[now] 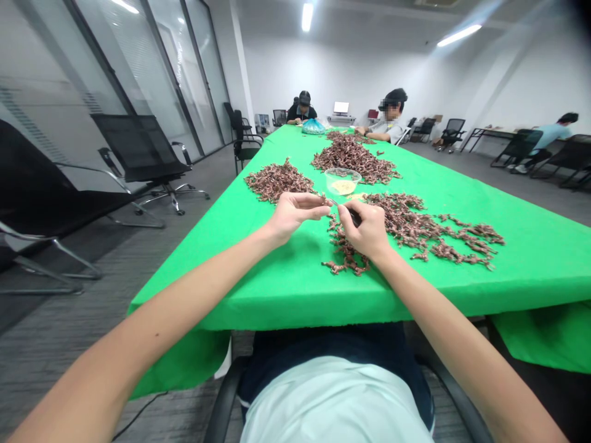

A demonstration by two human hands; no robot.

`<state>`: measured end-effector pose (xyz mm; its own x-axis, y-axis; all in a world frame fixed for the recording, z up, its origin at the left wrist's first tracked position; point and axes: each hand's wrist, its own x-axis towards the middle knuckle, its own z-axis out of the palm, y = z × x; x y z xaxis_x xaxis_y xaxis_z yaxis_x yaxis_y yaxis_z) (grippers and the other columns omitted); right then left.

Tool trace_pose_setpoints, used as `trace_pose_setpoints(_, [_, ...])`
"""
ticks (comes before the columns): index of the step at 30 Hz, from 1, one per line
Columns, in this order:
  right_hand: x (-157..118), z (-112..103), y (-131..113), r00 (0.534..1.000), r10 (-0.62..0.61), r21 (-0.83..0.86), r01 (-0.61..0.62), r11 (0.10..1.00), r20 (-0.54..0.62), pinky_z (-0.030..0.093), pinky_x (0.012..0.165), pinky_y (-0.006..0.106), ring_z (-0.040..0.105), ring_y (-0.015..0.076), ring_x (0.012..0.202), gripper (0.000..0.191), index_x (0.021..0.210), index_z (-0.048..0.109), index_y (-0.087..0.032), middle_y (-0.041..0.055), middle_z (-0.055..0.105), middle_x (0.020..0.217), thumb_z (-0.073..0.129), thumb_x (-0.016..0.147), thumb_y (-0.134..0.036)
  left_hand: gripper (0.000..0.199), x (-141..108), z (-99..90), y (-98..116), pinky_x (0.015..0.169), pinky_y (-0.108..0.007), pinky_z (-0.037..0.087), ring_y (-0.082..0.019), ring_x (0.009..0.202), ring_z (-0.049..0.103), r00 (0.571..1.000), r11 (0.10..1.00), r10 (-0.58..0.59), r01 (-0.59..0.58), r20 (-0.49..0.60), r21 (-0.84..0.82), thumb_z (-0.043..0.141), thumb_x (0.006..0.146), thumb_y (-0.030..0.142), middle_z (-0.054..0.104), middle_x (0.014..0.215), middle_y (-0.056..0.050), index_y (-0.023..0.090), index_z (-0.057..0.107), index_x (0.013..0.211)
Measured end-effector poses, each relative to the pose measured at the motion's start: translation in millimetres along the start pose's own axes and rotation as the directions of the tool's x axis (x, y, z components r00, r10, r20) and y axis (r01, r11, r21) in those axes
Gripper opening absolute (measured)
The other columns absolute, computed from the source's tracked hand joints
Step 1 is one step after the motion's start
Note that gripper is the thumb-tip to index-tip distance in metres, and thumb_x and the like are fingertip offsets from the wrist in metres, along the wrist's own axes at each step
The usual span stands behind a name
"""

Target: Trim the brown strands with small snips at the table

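My left hand (300,214) pinches a small brown figurine (323,198) between thumb and fingertips above the green table. Held in my right hand (366,229) is a slim tool with a black handle (354,216); its thin metal tip reaches toward the figurine, too small to tell its exact kind. Under and beside my right hand lies a loose pile of brown figurines (406,220). Just beyond both hands stands a clear round tub (342,182) with pale yellow bits in it.
More brown figurines lie in a left heap (279,181) and a larger heap (355,159) behind the tub. A green cloth (277,277) covers the long table. Two people sit at its far end near a blue plastic bag (314,126). Office chairs (143,147) stand at left.
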<state>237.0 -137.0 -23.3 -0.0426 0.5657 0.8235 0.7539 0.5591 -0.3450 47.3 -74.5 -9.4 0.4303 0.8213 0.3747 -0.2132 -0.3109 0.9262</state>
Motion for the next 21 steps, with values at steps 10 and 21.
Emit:
trace_pose_setpoints(10, [-0.9, -0.3, 4.1, 1.000, -0.016, -0.071, 0.016, 0.997, 0.007, 0.043, 0.064, 0.030, 0.057, 0.0149, 0.059, 0.034, 0.081, 0.067, -0.020, 0.0031, 0.068, 0.070, 0.051, 0.098, -0.044, 0.051, 0.6, -1.9, -0.7, 0.077, -0.036, 0.060, -0.024, 0.088, 0.076, 0.998, 0.997, -0.064, 0.064, -0.003, -0.032, 0.096, 0.059, 0.043, 0.080, 0.103, -0.013, 0.016, 0.079, 0.099])
trace_pose_setpoints(21, [-5.8, 7.4, 4.8, 0.996, -0.086, -0.326, 0.083, 0.942, 0.004, 0.038, 0.061, 0.029, 0.061, 0.0181, 0.069, 0.033, 0.090, 0.065, -0.018, 0.0067, 0.070, 0.079, 0.048, 0.100, -0.045, 0.046, -1.3, 0.9, -2.2, 0.080, -0.038, 0.059, -0.025, 0.094, 0.074, 0.998, 0.999, -0.042, 0.042, -0.037, -0.001, 0.095, 0.059, 0.041, 0.078, 0.111, -0.013, 0.018, 0.081, 0.096])
